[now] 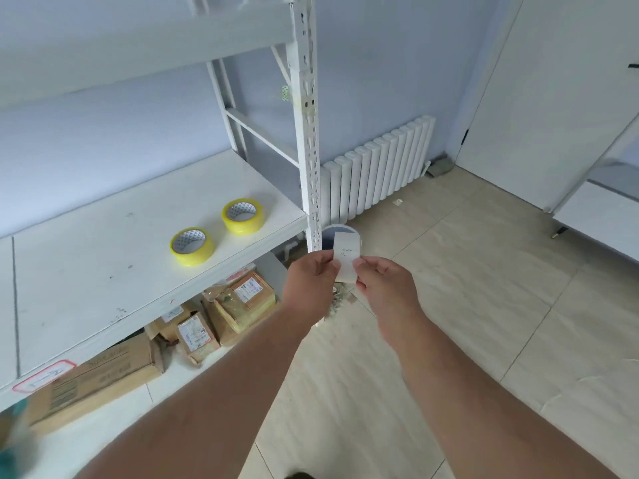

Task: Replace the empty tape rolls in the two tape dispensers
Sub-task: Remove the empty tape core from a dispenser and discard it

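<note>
Two yellow rolls: one (192, 246) near the shelf (103, 271) front edge, one (243, 216) toward its right end. No dispensers in view; I judge nothing replaced. Left hand (311, 281) and right hand (383, 288) fingers pinch a paper slip (346, 257).

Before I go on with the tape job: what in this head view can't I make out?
- White paper slip, pinched by left hand and right hand: writing too small.
- Tape dispensers: none in frame.
- Brown cardboard parcels: partly hidden under the white shelf board; labels too small.
- Green blur, bottom-left corner: cut off, unidentifiable.
- Two yellow tape rolls: remaining tape unclear.
</note>
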